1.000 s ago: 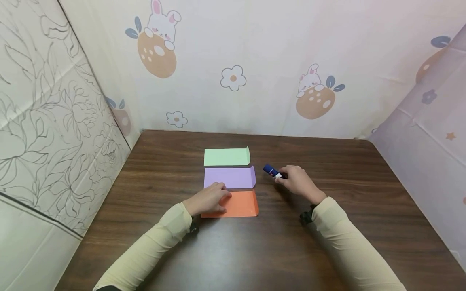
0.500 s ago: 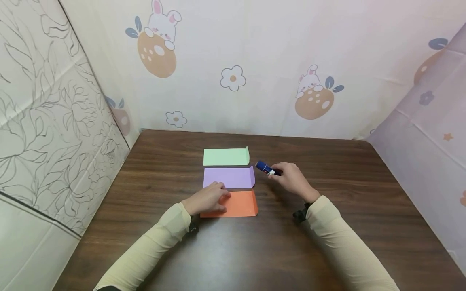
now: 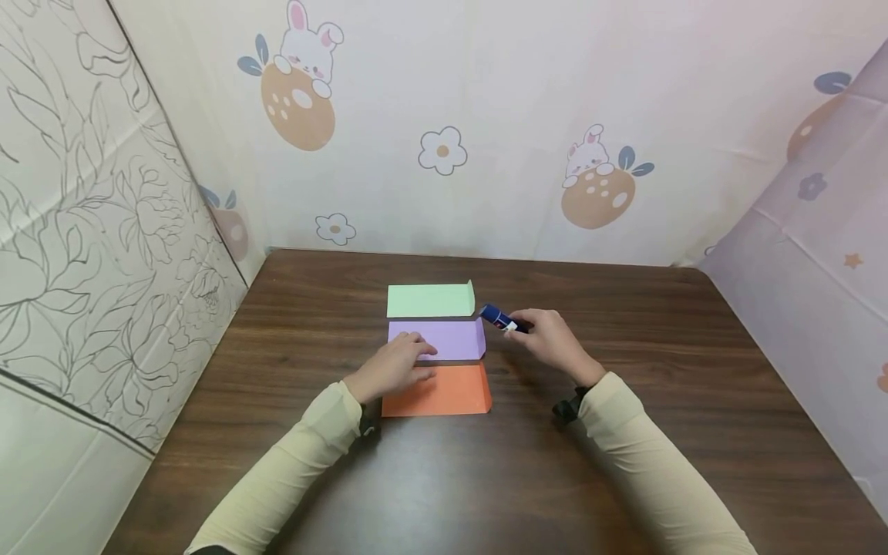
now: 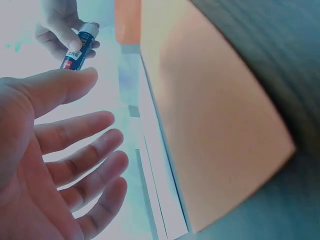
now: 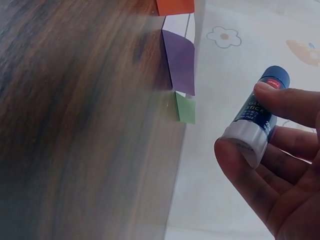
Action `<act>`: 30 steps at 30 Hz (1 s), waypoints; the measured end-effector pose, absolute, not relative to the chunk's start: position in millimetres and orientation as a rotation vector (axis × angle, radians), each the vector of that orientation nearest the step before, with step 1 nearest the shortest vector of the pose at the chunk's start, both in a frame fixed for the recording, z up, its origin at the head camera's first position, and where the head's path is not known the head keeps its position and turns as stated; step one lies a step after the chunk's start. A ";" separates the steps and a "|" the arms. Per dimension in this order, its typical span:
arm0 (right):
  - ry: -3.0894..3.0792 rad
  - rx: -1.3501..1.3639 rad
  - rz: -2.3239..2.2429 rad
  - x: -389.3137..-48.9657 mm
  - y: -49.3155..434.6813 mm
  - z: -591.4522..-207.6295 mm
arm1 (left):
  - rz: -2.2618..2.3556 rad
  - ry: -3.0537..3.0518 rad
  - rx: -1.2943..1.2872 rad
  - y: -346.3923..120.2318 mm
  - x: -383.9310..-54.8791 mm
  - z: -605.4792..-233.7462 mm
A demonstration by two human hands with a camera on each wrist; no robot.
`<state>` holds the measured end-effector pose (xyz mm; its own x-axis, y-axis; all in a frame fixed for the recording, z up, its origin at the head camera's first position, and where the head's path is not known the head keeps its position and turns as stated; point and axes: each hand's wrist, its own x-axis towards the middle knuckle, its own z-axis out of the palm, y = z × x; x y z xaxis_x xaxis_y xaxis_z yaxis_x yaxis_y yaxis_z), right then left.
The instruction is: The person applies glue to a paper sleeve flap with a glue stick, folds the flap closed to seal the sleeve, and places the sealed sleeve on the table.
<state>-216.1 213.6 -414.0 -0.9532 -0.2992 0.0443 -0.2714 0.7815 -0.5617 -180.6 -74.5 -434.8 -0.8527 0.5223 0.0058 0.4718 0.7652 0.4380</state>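
Observation:
My right hand [image 3: 548, 339] grips a dark blue glue stick [image 5: 255, 110], its blue end pointing left toward the papers in the head view. Its pale end sits against a fingertip in the right wrist view. Above the left part of an orange paper [image 3: 458, 389] is my left hand [image 3: 391, 368], its fingers loosely spread and holding nothing. Those fingertips overlap a purple paper [image 3: 454, 341] behind the orange one. Farthest back lies a light green paper [image 3: 430, 301]. Each paper is a rectangle with a folded flap standing up at its right end.
The papers lie in a column on a dark wood-grain table [image 3: 444, 486]. A pale curtain [image 3: 513, 92] printed with rabbits and flowers hangs along the table's back edge. At the left stands a white wall panel [image 3: 90, 208] with line-drawn flowers.
My right hand has brought the glue stick leftward, close to the purple paper's flap. My left hand has lifted its fingers from the orange paper and shifted slightly back.

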 end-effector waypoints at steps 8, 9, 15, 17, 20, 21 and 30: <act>2.914 -0.499 -0.968 -217.6 211.2 -412.3 | 0.796 2.915 0.741 -70.2 -186.5 -427.9; 2.911 -0.509 -0.972 -217.5 211.0 -412.1 | 0.821 2.923 0.730 -69.8 -187.0 -427.1; 2.909 -0.552 -1.010 -216.5 207.9 -408.7 | 0.959 2.944 0.671 -66.4 -189.9 -422.7; 2.906 -0.557 -1.026 -216.0 206.1 -407.2 | 0.998 2.957 0.670 -65.5 -190.9 -421.6; 2.898 -0.588 -1.048 -214.8 203.4 -405.1 | 1.045 2.980 0.685 -64.6 -192.0 -420.4; 2.897 -0.599 -1.055 -214.5 202.5 -404.6 | 1.057 2.988 0.696 -64.4 -192.3 -420.1; 2.899 -0.642 -1.057 -214.7 195.5 -403.2 | 1.126 3.000 0.709 -63.4 -194.7 -418.5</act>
